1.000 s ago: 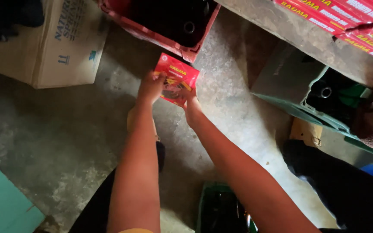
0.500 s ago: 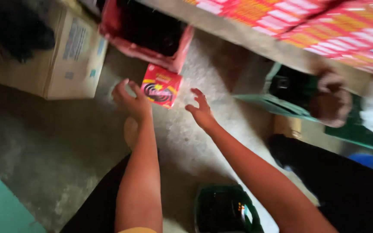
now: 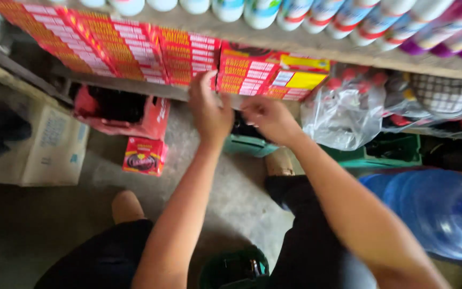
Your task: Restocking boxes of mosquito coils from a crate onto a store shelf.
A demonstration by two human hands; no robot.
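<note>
**Both hands up at the shelf of red boxes**

Your left hand (image 3: 209,109) is raised at centre frame, fingers loosely curled and reaching up against the front of the red boxes (image 3: 244,72) stacked on the shelf (image 3: 274,43). Motion blur hides whether it actually grips one; you cannot tell from this view. Your right hand (image 3: 271,118) sits just beside it, to the right, fingers bent inward and apart from the left, holding nothing that shows.

The boxes run in a row from the upper left to just past the middle of the frame, ending at a box with a yellow face (image 3: 306,79). Right of that lies a clear plastic bag (image 3: 338,120) of red-capped items. Above the shelf edge stands a line of bottles (image 3: 316,13).

Lower left of your hands, a single red box (image 3: 144,156) lies on the concrete floor (image 3: 44,225), just below a red crate (image 3: 121,112) and near a cardboard carton (image 3: 49,150). A green crate (image 3: 391,152) sits at right, and a blue water jug (image 3: 434,211) fills the lower right.
</note>
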